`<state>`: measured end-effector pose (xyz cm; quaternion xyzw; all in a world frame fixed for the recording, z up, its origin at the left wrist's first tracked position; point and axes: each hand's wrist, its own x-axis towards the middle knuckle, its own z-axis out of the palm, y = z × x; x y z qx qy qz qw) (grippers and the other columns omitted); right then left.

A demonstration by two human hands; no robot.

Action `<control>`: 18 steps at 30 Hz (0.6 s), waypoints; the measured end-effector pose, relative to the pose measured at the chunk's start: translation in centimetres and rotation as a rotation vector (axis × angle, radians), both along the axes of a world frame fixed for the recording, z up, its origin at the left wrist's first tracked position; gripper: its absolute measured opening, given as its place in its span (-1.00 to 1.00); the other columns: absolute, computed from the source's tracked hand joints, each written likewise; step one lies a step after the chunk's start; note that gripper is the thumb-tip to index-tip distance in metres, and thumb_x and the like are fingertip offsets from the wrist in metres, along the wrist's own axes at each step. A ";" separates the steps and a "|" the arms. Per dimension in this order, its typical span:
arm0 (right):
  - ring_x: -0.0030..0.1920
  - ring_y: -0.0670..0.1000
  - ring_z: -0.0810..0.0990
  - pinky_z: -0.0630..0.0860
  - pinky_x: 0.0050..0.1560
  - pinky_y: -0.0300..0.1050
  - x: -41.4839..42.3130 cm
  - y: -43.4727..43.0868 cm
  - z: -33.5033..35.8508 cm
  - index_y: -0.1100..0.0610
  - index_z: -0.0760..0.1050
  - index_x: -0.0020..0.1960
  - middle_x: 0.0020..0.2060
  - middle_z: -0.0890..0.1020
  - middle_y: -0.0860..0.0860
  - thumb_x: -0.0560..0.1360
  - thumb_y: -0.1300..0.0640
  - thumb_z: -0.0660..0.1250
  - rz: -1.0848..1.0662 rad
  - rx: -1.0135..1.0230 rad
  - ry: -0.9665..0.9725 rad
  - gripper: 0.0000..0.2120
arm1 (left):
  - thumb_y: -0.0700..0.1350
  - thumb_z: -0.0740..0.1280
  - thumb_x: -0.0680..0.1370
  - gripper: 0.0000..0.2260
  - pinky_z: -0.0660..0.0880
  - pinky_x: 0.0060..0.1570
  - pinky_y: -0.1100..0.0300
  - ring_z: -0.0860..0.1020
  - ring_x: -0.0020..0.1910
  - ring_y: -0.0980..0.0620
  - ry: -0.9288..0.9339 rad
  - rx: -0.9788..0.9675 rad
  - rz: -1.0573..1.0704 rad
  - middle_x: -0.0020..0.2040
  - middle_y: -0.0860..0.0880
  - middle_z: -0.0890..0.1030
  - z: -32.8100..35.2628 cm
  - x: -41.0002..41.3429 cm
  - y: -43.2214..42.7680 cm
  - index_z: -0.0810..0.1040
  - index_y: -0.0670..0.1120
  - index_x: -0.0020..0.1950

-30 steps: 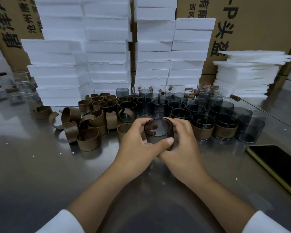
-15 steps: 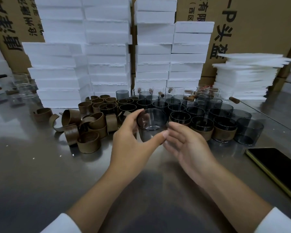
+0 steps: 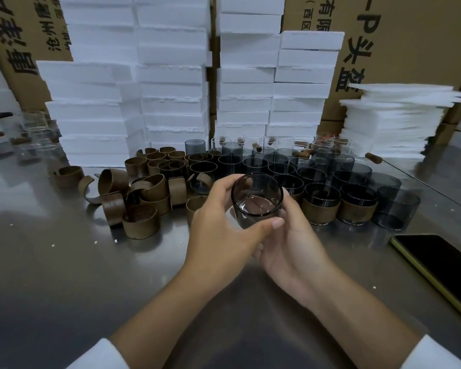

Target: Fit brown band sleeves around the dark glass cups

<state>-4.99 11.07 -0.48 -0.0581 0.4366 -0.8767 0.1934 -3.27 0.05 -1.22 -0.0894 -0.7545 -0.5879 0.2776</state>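
Dark glass cup (image 3: 256,202) is hanging above the table (image 3: 64,275), just in front of the clustered cups (image 3: 285,169); left hand (image 3: 218,235) is gripping its side, right hand (image 3: 296,249) is cradling it underneath.

Perhaps three sleeved cups (image 3: 322,206), one phone (image 3: 437,262)

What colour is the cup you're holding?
The held cup is dark smoky grey and see-through, best seen in the head view.
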 end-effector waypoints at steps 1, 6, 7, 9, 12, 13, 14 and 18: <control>0.21 0.06 0.60 0.60 -0.04 -0.10 0.0 0.0 -0.1 0.13 0.51 0.30 0.18 0.64 0.09 0.57 -0.19 0.10 0.023 -0.004 -0.006 -0.50 | -0.16 0.61 0.25 -0.41 0.45 0.09 0.39 0.58 0.07 0.29 0.001 0.003 -0.006 0.05 0.28 0.61 -0.1 0.0 0.0 0.48 0.02 0.22; 0.25 0.04 0.58 0.57 0.11 0.00 0.1 0.0 0.0 0.09 0.53 0.28 0.20 0.63 0.10 0.44 -0.35 0.09 0.143 0.030 -0.046 -0.34 | -0.22 0.59 0.27 -0.42 0.46 -0.02 0.45 0.59 0.00 0.32 0.005 0.023 -0.019 0.04 0.31 0.61 -0.3 -0.2 -0.1 0.47 0.09 0.20; 0.27 0.05 0.56 0.57 0.12 0.03 0.1 0.0 0.0 0.10 0.53 0.29 0.21 0.62 0.12 0.42 -0.37 0.08 0.165 0.044 -0.046 -0.30 | -0.23 0.59 0.28 -0.42 0.46 -0.04 0.48 0.58 0.01 0.34 0.010 0.025 -0.021 0.04 0.32 0.60 -0.3 -0.2 -0.1 0.46 0.10 0.20; 0.27 0.06 0.57 0.58 0.09 0.06 0.2 0.0 0.1 0.13 0.54 0.28 0.20 0.62 0.16 0.40 -0.38 0.07 0.179 0.066 -0.057 -0.26 | -0.26 0.57 0.29 -0.42 0.43 -0.07 0.53 0.57 0.01 0.39 0.015 0.024 -0.026 0.04 0.37 0.59 -0.2 -0.2 -0.3 0.45 0.09 0.20; 0.24 0.09 0.58 0.61 0.03 0.06 0.2 0.2 0.2 0.19 0.53 0.28 0.23 0.59 0.22 0.40 -0.36 0.11 0.146 0.110 -0.100 -0.25 | -0.25 0.57 0.29 -0.42 0.40 -0.06 0.57 0.55 0.02 0.42 0.029 -0.024 -0.016 0.04 0.40 0.56 -0.3 -0.3 -0.5 0.44 0.06 0.22; 0.24 0.10 0.58 0.61 0.02 0.05 0.1 0.3 0.1 0.22 0.52 0.28 0.21 0.60 0.22 0.41 -0.35 0.12 0.134 0.127 -0.111 -0.26 | -0.22 0.57 0.29 -0.41 0.38 -0.03 0.56 0.53 0.05 0.41 0.034 -0.049 -0.006 0.05 0.40 0.56 -0.3 -0.2 -0.6 0.44 0.06 0.23; 0.22 0.10 0.60 0.61 0.02 0.04 0.0 0.4 0.0 0.23 0.52 0.26 0.17 0.62 0.21 0.40 -0.33 0.15 0.118 0.146 -0.116 -0.27 | -0.20 0.58 0.29 -0.41 0.38 0.01 0.54 0.52 0.07 0.40 0.036 -0.070 0.004 0.07 0.39 0.55 -0.3 -0.2 -0.6 0.44 0.07 0.24; 0.07 0.07 0.67 0.56 0.12 0.01 -0.6 0.8 -0.3 0.24 0.51 0.23 0.00 0.70 0.16 0.30 -0.21 0.30 -0.007 0.169 -0.131 -0.33 | -0.16 0.59 0.28 -0.40 0.39 0.07 0.49 0.52 0.09 0.37 0.030 -0.116 0.019 0.08 0.37 0.54 -0.4 -0.3 -0.8 0.45 0.04 0.25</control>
